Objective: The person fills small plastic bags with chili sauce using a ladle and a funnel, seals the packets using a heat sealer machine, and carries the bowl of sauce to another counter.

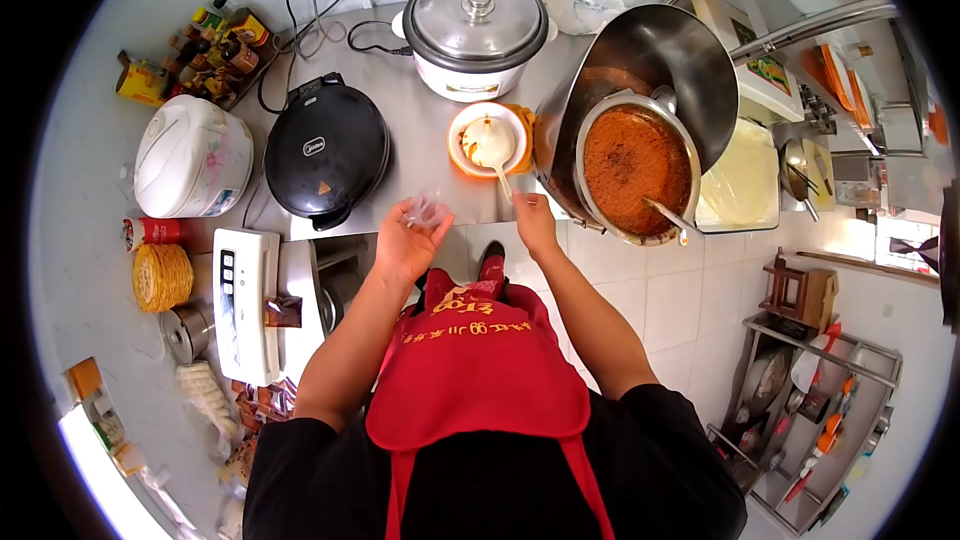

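My left hand (pixel 402 245) is at the counter's front edge, its fingers closed around a small clear plastic bag (pixel 427 208). To its right, my right hand (pixel 535 221) pinches the end of the white handle of a ladle (pixel 489 144). The ladle's head rests in a white bowl (pixel 458 152) with reddish-orange sauce around its inside. A large steel pot (pixel 705 60) stands tilted to the right of the bowl. In front of it is a smaller steel pot (pixel 690 208), full of coarse red-brown chili mix (pixel 635 165), with a utensil handle sticking out.
A lidded rice cooker (pixel 480 75) stands behind the bowl. Left of it are a black electric griddle (pixel 327 152), a white cooker (pixel 195 160) and several sauce bottles (pixel 235 50). A white vacuum sealer (pixel 245 305) with a dark packet (pixel 283 312) sits at lower left. A rack (pixel 810 420) stands right.
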Available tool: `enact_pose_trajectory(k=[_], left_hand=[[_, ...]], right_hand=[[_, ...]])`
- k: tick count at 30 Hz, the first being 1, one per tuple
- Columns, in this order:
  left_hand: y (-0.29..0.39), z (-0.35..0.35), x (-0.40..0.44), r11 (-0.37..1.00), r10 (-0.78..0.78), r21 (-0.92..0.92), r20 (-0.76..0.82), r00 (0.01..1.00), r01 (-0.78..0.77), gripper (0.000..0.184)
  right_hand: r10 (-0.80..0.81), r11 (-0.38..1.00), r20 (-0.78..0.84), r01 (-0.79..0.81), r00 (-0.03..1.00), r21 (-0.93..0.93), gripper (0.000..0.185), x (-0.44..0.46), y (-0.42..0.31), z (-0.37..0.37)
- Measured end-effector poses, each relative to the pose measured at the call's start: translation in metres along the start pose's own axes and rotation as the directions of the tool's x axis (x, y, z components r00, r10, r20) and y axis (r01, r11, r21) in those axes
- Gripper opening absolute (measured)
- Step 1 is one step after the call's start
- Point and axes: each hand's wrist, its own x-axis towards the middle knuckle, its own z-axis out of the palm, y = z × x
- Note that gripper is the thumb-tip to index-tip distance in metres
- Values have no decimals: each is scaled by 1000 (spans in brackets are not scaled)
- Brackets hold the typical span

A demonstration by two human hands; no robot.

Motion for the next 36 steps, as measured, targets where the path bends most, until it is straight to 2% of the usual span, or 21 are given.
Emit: enact_pose_trajectory(k=[1,2,3,4,5,7,9,11,13,15,22,24,27,31,33,34,36], left_hand=[[2,1,1,1000,14,9,-14,1000,-14,21],[2,2,2,1000,15,9,-24,1000,-15,21],[2,3,3,1000,22,10,-35,999,-22,21],[3,4,4,999,31,11,-41,999,-31,21],[4,5,5,999,36,13,-45,998,-35,21],[6,3,9,999,31,22,-32,999,-30,22],[7,2,12,999,30,25,-36,999,-29,23],[9,0,10,999,30,30,-41,999,-28,23],[9,1,8,997,43,61,-64,997,-39,24],[10,0,8,997,49,69,-74,996,-44,24],[14,6,8,992,78,104,-86,993,-69,27],[15,11,7,991,91,101,-79,993,-83,26],[17,19,12,990,119,88,-92,989,-111,22],[22,19,27,991,112,85,-132,985,-101,20],[23,18,34,991,111,87,-131,985,-100,21],[23,18,36,991,107,89,-131,986,-95,22],[24,21,41,992,103,91,-126,987,-92,22]], right_hand=[[8,1000,6,-8,1000,0,55,4,-9,0],[250,925,183,-290,951,246,55,6,-18,-2],[411,716,401,-562,819,414,56,9,-24,-2],[402,627,491,-623,773,467,54,14,-24,-1],[401,625,496,-626,770,466,54,23,-18,1],[291,524,645,-682,707,511,51,31,-18,3],[303,479,640,-694,706,538,48,37,-16,6],[213,436,724,-727,656,530,47,44,-14,7],[235,444,711,-724,663,528,45,44,-18,9],[218,549,667,-654,713,520,44,44,-22,9],[209,534,595,-600,776,596,39,21,-42,4],[123,568,540,-505,832,649,35,11,-46,-1],[77,590,495,-439,866,677,36,6,-37,-1],[107,641,448,-406,888,651,35,4,-34,3],[57,746,303,-242,951,620,35,-4,-40,2],[56,746,301,-240,952,621,35,-8,-42,0],[-108,883,67,65,992,465,37,-16,-49,-5]])
